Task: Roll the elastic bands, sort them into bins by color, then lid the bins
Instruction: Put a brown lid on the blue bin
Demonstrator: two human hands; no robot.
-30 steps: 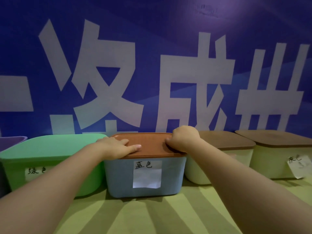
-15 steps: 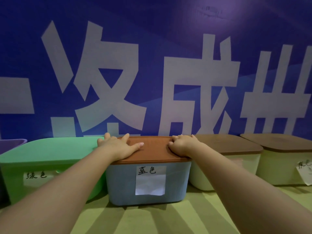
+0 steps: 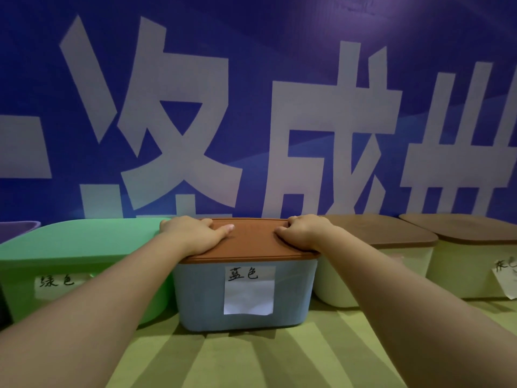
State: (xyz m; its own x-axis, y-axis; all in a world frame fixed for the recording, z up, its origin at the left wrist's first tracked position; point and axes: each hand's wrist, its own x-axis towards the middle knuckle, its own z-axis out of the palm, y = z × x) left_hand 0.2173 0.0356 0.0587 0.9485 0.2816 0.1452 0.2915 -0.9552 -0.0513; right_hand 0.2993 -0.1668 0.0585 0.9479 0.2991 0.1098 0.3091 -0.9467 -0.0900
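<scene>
Both hands are on the lid (image 3: 251,243), which sits atop the blue bin (image 3: 201,298). Left hand (image 3: 193,233) lies flat with fingers straight, pressing the lid's left side. Right hand (image 3: 303,232) is curled into a fist, gripping nothing, bearing down on the right side. I'd say that's even pressure to seat it. To the blue bin's right the cream bins (image 3: 391,264) are already lidded. No bands in view.

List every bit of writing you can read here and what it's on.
"蓝色": paper label on the blue bin.
"绿色": paper strip on the green bin.
"次成": big white characters on the blue banner; neighbours cut off by the frame.
Paper tag on the far-right cream bin: starts "灰", rest cut off.
</scene>
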